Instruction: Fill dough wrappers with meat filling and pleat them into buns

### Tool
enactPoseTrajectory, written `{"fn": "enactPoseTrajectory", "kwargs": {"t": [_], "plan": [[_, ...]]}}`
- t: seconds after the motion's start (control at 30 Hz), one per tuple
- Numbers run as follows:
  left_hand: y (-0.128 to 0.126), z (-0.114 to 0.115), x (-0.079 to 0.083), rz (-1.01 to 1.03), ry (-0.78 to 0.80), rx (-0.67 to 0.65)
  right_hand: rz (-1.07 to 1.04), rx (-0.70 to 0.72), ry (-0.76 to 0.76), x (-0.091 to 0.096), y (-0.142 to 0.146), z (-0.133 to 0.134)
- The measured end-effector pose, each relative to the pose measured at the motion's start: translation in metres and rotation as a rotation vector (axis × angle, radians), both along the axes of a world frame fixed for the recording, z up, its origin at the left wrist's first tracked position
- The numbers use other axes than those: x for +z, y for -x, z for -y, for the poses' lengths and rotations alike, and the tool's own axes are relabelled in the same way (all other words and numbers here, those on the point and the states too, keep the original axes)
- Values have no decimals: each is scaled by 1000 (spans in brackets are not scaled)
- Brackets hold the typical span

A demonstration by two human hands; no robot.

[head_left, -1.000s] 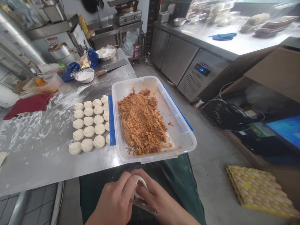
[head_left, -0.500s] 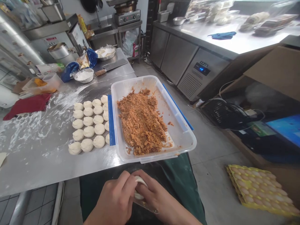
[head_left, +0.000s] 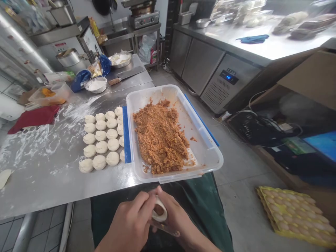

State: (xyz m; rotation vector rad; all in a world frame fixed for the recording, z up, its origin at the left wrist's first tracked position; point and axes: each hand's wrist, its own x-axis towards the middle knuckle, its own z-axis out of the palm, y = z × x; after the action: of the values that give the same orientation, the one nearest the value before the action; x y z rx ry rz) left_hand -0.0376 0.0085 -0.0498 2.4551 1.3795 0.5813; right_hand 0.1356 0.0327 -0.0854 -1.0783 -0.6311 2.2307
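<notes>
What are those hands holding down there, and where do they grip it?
A filled dough wrapper, pinched at its rim by the left hand and right hand.

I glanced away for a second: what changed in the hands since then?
The dough piece, pinched nearly shut before, now sits turned open, brown filling showing, between left hand and right hand. Both hands keep their grip. The filling tub and dough balls stayed put.

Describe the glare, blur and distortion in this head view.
Head view: strong glare washes out the far counter; softer sheen on the floured table. Wide-angle bending curves the edges. The tub of filling is sharp; both hands, left hand and right hand, pinching dough, are slightly soft.
</notes>
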Motion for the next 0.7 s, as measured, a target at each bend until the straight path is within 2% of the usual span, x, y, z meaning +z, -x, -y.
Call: {"fn": "enactPoseTrajectory", "kwargs": {"t": [0.13, 0.27, 0.4, 0.57, 0.7], "plan": [[-1, 2, 2, 42, 13, 19, 2, -21, -16, -4, 5, 0], [-1, 2, 0, -45, 30, -32, 75, -24, 12, -5, 5, 2], [0, -1, 1, 19, -12, -16, -41, 10, 42, -6, 6, 2], [0, -2, 2, -62, 16, -43, 32, -37, 64, -6, 6, 0], [0, -1, 2, -4, -34, -25, -76, -15, 76, -6, 6, 1]]}}
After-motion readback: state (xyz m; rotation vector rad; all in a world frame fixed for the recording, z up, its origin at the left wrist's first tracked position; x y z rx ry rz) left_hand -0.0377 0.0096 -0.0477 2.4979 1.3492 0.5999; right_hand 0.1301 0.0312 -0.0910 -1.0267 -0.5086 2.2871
